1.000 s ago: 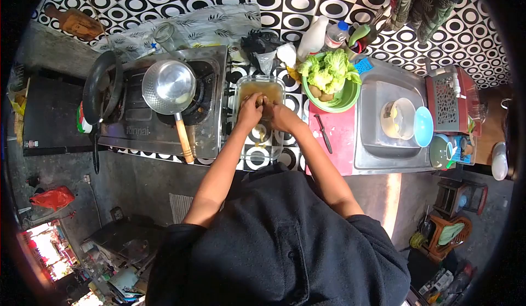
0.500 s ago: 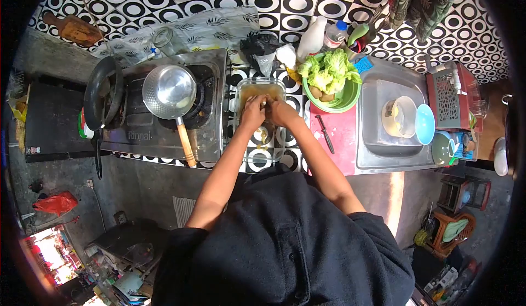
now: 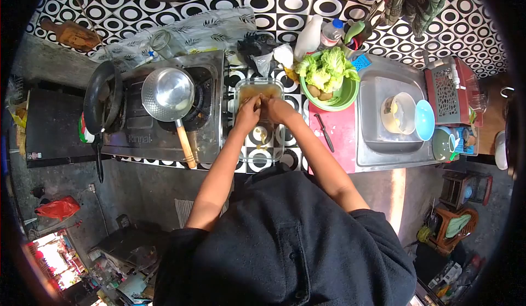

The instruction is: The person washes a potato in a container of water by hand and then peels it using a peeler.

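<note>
My left hand [image 3: 250, 113] and my right hand [image 3: 278, 109] meet over the far part of a clear rectangular container [image 3: 236, 93]. Brownish contents [image 3: 249, 90] show inside it around my fingers. Both hands are closed, fingertips bent inward and almost touching. Whatever they grip is small and hidden by the fingers. Nearer my body, pale yellowish scraps [image 3: 261, 137] show between my forearms, against the black-and-white patterned tile.
Left stands a stove [image 3: 159, 142] with a saucepan [image 3: 170, 95] and a frying pan [image 3: 103, 98]. Right are a green bowl [image 3: 346, 102] of lettuce [image 3: 331, 68] and brown round items, a knife [image 3: 324, 132] on a pink board [image 3: 339, 153], and a sink [image 3: 378, 155] with tubs.
My hands have shifted slightly and turned at the wrists, staying together over the container. The view has tilted a little; the objects around them stand as before.
</note>
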`<state>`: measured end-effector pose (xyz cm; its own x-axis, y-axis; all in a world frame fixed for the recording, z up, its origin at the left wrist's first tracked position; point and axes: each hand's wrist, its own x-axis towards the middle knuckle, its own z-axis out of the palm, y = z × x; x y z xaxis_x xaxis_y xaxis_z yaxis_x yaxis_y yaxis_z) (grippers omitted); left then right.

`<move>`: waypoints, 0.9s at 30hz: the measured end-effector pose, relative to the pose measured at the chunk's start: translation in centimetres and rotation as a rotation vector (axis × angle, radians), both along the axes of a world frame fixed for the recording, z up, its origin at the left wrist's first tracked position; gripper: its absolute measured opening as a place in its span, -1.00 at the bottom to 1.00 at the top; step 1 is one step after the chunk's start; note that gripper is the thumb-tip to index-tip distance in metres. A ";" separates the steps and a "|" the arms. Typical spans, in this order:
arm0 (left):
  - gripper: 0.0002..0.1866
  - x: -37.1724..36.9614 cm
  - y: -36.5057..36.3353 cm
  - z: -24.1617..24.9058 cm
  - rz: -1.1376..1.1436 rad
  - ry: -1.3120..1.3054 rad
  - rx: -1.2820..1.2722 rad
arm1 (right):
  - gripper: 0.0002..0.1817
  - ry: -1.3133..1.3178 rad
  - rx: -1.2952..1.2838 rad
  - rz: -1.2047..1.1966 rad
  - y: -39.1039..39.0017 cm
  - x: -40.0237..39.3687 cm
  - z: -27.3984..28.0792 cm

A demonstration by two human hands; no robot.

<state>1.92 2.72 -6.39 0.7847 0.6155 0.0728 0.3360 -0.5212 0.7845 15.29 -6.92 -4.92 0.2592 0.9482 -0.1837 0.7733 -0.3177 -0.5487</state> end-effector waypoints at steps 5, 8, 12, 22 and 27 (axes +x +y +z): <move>-0.47 0.0 0.7 -0.9 0.012 0.036 -0.019 | -0.27 -0.035 -0.027 0.003 0.5 -0.3 -0.6; -0.50 0.1 0.1 1.1 0.007 0.105 -0.102 | -0.21 -0.019 -0.065 -0.006 0.0 -0.6 0.1; -0.51 -0.1 0.3 0.2 -0.011 0.011 -0.034 | -0.16 -0.021 -0.121 -0.041 -1.2 -2.0 2.1; -0.53 0.0 0.0 -0.2 0.005 -0.044 -0.026 | -0.13 0.034 -0.105 0.023 -1.3 -1.3 2.2; -0.54 0.1 -0.1 0.5 -0.018 -0.048 0.028 | -0.10 0.023 -0.095 -0.019 -0.3 -0.9 0.8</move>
